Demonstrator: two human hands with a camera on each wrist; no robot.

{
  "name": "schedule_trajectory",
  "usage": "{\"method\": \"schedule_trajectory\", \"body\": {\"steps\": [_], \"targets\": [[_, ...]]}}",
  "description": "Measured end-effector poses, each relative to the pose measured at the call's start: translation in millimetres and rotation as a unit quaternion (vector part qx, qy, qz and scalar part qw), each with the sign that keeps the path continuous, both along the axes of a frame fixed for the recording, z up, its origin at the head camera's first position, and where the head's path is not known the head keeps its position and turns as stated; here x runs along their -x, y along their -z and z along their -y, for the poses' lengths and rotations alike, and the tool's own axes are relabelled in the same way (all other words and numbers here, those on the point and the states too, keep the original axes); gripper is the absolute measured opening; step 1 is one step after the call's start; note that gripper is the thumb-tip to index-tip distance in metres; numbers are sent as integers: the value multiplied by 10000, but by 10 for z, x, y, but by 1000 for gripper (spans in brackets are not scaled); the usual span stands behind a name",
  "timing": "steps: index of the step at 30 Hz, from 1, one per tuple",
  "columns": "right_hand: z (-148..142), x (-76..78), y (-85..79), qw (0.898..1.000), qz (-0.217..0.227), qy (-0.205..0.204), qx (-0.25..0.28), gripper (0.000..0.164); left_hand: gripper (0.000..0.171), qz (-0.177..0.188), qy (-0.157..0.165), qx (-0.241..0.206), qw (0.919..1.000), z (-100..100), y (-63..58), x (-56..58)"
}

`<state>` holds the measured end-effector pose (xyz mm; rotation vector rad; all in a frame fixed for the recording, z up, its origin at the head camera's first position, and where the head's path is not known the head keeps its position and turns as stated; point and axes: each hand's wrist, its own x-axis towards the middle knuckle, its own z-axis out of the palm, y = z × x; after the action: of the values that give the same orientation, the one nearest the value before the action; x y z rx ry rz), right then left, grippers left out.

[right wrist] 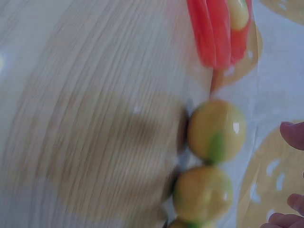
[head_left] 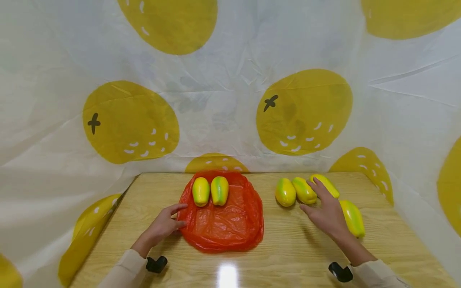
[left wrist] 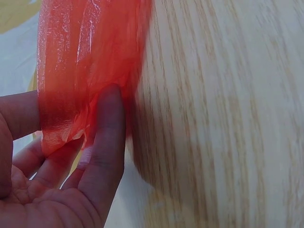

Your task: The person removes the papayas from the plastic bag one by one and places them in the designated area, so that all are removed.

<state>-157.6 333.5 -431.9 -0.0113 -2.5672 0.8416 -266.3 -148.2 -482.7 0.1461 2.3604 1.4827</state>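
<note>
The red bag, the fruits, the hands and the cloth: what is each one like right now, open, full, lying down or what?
Red bag: open, part filled, on the table
Bagged fruits: two, lying side by side
Loose fruits: four, lying on the table
Left hand: holding the bag's edge
Right hand: spread, holding nothing
Patterned cloth: hanging, wrinkled

This looks like a small curtained booth: a pale cloth [head_left: 223,120], covered in big yellow prints [head_left: 131,122], hangs along the back of the table [head_left: 288,256] and down both sides. The table has a light wood-grain top, with a patch of glare [head_left: 227,275] near its front. The cloth screens off the surroundings — home, shop or lab, one cannot tell.
</note>
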Motion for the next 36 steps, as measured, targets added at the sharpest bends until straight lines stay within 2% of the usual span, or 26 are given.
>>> {"method": "schedule_trajectory", "body": {"steps": [8, 12, 18, 22, 27, 31, 33, 36], "targets": [[410, 225, -16, 9989, -111, -432, 130, 73, 61, 37, 15, 7, 10000, 5, -1, -2], [592, 362, 28, 9978, 94, -563, 347, 74, 62, 34, 38, -20, 10000, 2, -8, -20], [881, 562, 165, 9912, 493, -741, 976, 76, 62, 40, 113, -41, 9999, -31, -28, -4], [1087, 701, 185, 9813, 840, -861, 1504, 77, 61, 2, 96, 31, 9999, -31, -24, 9], [1355, 889, 158, 9675, 1281, -755, 2047, 77, 61, -12, 45, 141, 9999, -36, -25, -9], [1563, 1051, 175, 9571, 1457, -699, 2404, 75, 61, -13, 46, 76, 10000, -51, -33, -3], [1657, 1124, 187, 9543, 1507, -687, 2488, 76, 62, -33, 101, 41, 9999, -63, -44, 12], [1776, 1218, 220, 9561, 1569, -504, 2424, 78, 61, -66, 119, 36, 9999, -95, -49, 39]]}}
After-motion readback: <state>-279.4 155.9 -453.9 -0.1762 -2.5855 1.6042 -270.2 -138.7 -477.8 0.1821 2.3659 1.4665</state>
